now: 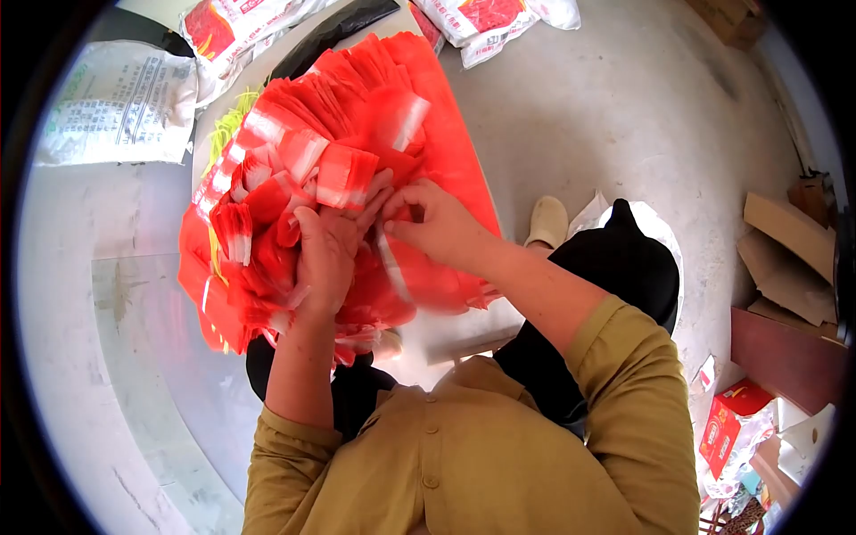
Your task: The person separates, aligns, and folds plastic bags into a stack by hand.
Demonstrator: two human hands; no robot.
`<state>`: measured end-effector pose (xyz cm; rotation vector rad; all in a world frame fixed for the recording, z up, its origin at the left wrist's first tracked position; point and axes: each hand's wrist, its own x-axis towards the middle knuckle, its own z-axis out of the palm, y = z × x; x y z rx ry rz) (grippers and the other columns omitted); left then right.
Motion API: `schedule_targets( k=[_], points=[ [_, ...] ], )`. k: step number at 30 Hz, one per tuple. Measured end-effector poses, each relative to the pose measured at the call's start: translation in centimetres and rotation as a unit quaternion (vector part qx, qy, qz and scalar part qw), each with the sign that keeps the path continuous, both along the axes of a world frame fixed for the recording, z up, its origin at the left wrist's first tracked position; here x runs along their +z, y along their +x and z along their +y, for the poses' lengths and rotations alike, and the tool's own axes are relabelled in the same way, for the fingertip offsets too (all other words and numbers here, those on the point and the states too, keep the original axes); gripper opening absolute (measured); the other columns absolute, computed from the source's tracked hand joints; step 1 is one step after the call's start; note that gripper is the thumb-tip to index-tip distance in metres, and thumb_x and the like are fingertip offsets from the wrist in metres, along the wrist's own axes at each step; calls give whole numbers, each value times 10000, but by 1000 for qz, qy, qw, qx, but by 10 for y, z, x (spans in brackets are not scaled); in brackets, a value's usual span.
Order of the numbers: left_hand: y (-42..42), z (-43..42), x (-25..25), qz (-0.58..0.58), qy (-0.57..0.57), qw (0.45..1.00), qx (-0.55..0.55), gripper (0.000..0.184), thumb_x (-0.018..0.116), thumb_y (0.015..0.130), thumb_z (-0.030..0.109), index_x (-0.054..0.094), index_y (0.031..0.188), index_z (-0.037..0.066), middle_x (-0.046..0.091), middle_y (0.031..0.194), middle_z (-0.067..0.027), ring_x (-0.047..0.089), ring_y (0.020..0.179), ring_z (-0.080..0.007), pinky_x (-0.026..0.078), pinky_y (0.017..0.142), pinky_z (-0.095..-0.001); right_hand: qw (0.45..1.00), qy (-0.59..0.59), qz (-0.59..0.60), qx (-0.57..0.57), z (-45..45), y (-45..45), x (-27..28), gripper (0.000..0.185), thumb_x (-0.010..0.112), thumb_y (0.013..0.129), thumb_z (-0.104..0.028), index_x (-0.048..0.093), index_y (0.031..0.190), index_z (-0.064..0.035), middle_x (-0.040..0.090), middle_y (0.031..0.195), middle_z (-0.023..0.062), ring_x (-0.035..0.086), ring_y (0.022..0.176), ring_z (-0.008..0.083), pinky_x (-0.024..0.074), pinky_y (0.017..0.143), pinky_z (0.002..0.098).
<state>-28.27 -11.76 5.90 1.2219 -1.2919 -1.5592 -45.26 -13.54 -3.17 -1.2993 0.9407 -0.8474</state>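
A large heap of red mesh bags with white bands lies before me, partly gathered into folded bundles. My left hand is sunk in the heap, thumb raised and fingers reaching under a folded bundle, and it grips the gathered mesh. Close to its fingertips, my right hand has thumb and fingers curled in a pinch at the red mesh. Exactly which layer the right fingers hold is hard to see. Some mesh under the right hand is blurred.
Yellow-green ties stick out at the heap's left edge. A black plastic roll or bag lies behind it. Printed white sacks stand at the upper left. Open cardboard boxes and a red carton are on the right.
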Motion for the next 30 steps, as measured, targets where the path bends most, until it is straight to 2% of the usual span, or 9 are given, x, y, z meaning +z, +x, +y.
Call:
schedule_targets(
  k=[8, 11, 14, 16, 19, 21, 23, 28, 30],
  points=[
    [2, -1, -7, 11, -10, 1000, 12, 976, 90, 1038, 775, 307, 1633, 32, 444, 1626, -247, 448, 1500, -402, 275, 1273, -491, 993, 106, -50, 3, 16, -2, 15, 325, 740, 947, -145, 712, 1253, -37, 682, 1190, 71, 628, 1040, 138, 523, 932, 314],
    [1, 0, -7, 16, 8, 999, 33, 964, 87, 1042, 768, 303, 1635, 40, 445, 1626, -244, 449, 1499, -404, 273, 1274, -498, 983, 145, -99, 52, 24, -1, 11, 344, 714, 962, -141, 698, 1290, -40, 700, 1157, 67, 643, 1004, 140, 529, 920, 311],
    [0, 0, -4, 20, 19, 999, 39, 958, 96, 1051, 758, 308, 1629, 24, 455, 1623, -224, 453, 1499, -392, 268, 1274, -488, 989, 103, -67, 79, 25, -6, 16, 305, 685, 978, -134, 691, 1263, -24, 703, 1129, 52, 651, 999, 140, 535, 908, 315],
    [2, 0, -7, 33, 12, 999, 37, 952, 123, 1065, 744, 337, 1612, -5, 475, 1615, -186, 460, 1502, -365, 265, 1272, -456, 981, 152, -74, 97, 24, -13, 26, 263, 671, 985, -132, 692, 1225, -25, 707, 1111, 48, 657, 992, 144, 541, 889, 321],
    [3, 0, -7, 28, 1, 999, 26, 948, 131, 1066, 742, 326, 1617, -4, 470, 1619, -182, 453, 1506, -371, 255, 1281, -457, 975, 189, -47, 106, 29, -24, 41, 209, 664, 992, -127, 690, 1173, -27, 711, 1079, 50, 663, 975, 156, 547, 861, 327],
    [3, 0, -7, 26, 1, 999, 27, 947, 136, 1067, 740, 310, 1624, -5, 460, 1626, -183, 449, 1509, -374, 247, 1287, -458, 983, 149, -15, 104, 34, -27, 32, 186, 660, 996, -119, 691, 1156, -29, 713, 1064, 56, 665, 961, 164, 548, 850, 328],
    [3, -2, -7, 21, 9, 999, 32, 950, 141, 1066, 741, 294, 1629, -9, 451, 1632, -185, 447, 1510, -376, 241, 1292, -458, 993, 57, 19, 100, 40, -24, 3, 177, 652, 1001, -106, 697, 1156, -32, 715, 1057, 62, 666, 947, 171, 549, 844, 326],
    [3, -4, -9, 24, 12, 999, 25, 913, 151, 1084, 710, 263, 1642, -3, 434, 1644, -190, 441, 1512, -383, 227, 1299, -455, 990, 60, 21, 128, 27, -41, 1, 178, 638, 1010, -75, 719, 1149, 0, 721, 1068, 71, 664, 985, 157, 544, 879, 319],
    [3, -4, -5, 11, 26, 999, 21, 846, 150, 1106, 653, 295, 1638, 10, 435, 1648, -178, 459, 1502, -358, 265, 1281, -440, 989, 71, -1, 126, 18, -49, 7, 185, 638, 1014, -69, 725, 1158, 6, 727, 1083, 64, 662, 1007, 142, 539, 901, 310]
  ],
)
